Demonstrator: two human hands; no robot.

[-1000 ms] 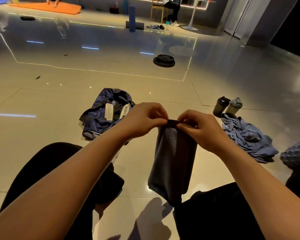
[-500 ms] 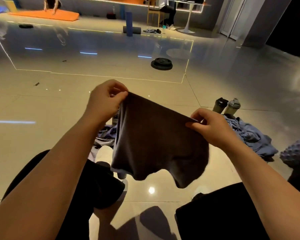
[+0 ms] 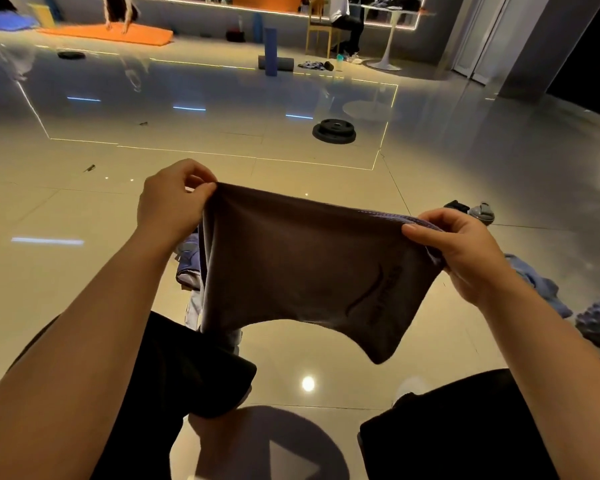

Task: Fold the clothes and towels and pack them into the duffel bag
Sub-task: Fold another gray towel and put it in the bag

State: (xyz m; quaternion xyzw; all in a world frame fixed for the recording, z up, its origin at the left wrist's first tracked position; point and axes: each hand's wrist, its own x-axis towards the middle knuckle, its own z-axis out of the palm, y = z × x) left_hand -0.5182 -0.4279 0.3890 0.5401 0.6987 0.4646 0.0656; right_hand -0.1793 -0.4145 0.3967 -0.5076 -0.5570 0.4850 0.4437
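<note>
A: Item: dark towel [image 3: 302, 268]. Loc?

B: Hanging in air over the lap, spread betw. both hands. Left hand [image 3: 168, 202] pinching one top corner, right hand [image 3: 461, 251] gripping the other; hands well apart.

A: Duffel bag?

B: Prob. the blue bundle [image 3: 187, 265] showing behind the towel, mostly hidden.

A: Handling?

B: Judging: keeping top edge taut, matching corners evenly, then folding in half.
</note>
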